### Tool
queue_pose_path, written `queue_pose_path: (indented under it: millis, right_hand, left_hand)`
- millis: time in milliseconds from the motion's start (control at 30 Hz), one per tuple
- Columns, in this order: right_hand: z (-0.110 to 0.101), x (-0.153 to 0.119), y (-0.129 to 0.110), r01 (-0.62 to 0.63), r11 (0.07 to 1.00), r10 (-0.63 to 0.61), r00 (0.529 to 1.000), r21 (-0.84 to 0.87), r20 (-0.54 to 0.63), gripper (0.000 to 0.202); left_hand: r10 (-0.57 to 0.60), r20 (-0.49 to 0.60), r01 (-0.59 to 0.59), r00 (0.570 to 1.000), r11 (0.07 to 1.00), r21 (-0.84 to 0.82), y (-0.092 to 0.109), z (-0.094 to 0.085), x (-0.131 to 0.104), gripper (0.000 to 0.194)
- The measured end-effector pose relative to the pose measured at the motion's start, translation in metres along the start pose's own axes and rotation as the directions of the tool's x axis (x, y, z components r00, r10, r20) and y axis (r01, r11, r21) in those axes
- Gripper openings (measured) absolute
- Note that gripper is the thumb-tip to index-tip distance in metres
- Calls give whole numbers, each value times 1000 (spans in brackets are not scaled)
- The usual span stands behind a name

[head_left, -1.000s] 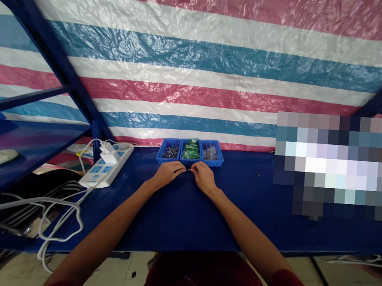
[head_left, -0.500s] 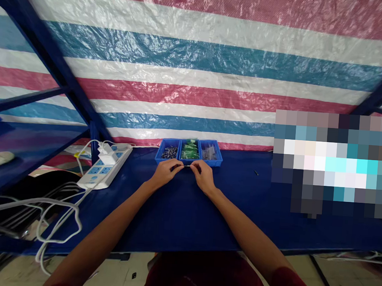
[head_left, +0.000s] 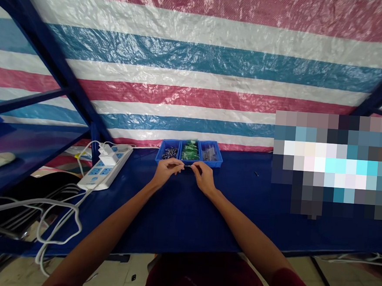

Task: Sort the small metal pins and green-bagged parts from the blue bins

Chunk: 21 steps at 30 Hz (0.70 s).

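Observation:
Between my two hands stretches a small thin, shiny rod-like piece (head_left: 187, 166), too small to make out its kind. My left hand (head_left: 167, 171) is closed in a pinch at its left end. The right end sits in the pinched thumb and finger of my right hand (head_left: 203, 176). Just beyond the hands stand three joined blue bins. Many small dark and silvery pin-like pieces (head_left: 170, 153) lie in the left bin (head_left: 158, 156). The middle bin holds green packets (head_left: 190, 151), and the right bin (head_left: 219, 158) has small clear plastic bags (head_left: 209, 153).
One small dark piece (head_left: 256, 173) lies on the blue tabletop (head_left: 186, 212) to the right. At the left are a white power strip (head_left: 105, 172) with a plugged-in adapter and loose white cables (head_left: 59, 221). Striped sheeting (head_left: 195, 82) hangs behind. The far right is pixelated.
The fingers of my left hand have shifted slightly around the small piece, and more of it shows between the hands. My right hand has hardly moved.

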State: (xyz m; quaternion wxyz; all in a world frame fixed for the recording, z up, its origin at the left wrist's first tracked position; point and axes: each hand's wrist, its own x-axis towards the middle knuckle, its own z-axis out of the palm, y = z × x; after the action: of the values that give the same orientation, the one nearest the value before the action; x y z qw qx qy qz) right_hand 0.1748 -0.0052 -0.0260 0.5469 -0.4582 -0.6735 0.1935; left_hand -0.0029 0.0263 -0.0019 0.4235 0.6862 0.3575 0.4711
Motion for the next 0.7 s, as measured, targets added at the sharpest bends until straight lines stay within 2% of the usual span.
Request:
queue_pose_path:
  millis: [133, 267, 433, 600, 700]
  right_hand:
    - [-1, 0, -3, -35, 999, 35, 999, 19, -6, 30]
    - [-1, 0, -5, -35, 999, 34, 999, 31, 17, 30]
    - [-1, -1, -6, -25, 1000, 25, 999, 19, 43, 31]
    - [-2, 0, -6, -60, 998, 60, 998, -2, 30, 36]
    - [-2, 1, -6, -71, 997, 71, 997, 8, 10, 35]
  left_hand:
    - [-120, -55, 104, 991, 968, -229, -1, 8, 1, 29]
    - [-185, -55, 159, 981, 938, -307, -2, 14, 0, 29]
    - [-160, -74, 135, 984, 954, -267, -4, 16, 0, 26]
    - [-93, -71, 74, 993, 968, -239, -3, 9, 2, 25]
    - [-32, -38, 29, 999, 996, -81, 0, 3, 0, 26]
